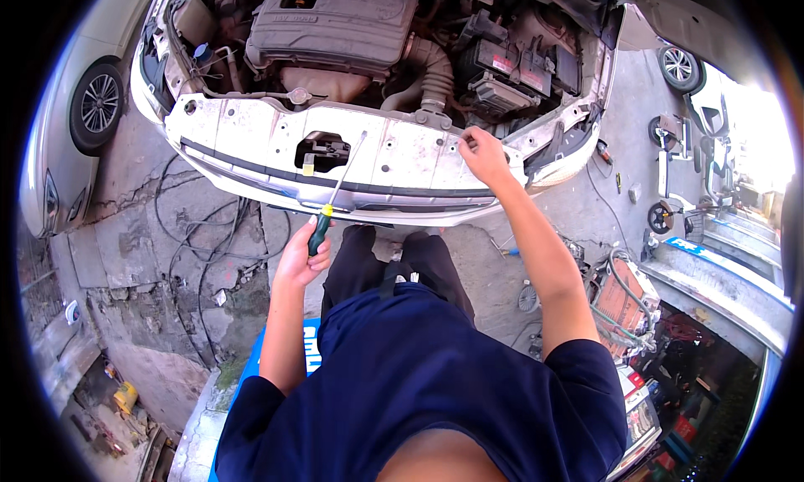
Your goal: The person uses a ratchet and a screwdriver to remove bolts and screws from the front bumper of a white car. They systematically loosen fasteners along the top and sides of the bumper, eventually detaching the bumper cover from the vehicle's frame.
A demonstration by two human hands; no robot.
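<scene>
In my left hand (306, 254) is a screwdriver (321, 226) with a green and yellow handle, its long shaft pointing up across the front of a car. My right hand (476, 154) is at the white upper front panel (251, 134), right of a latch (322, 151) in an opening, with fingers curled together; what they hold, if anything, is too small to make out. Beyond the panel lies the open engine bay, with a plastic engine cover (331, 25), a ribbed air hose (435, 80) and a battery (502, 67).
Another car (71, 113) stands close at left. A black cable (201, 247) lies on the cracked concrete (151, 306). At right are a scooter (678, 172), a metal ledge (729, 289) and an orange machine (620, 302) with hoses; a power tool (603, 151) lies on the ground.
</scene>
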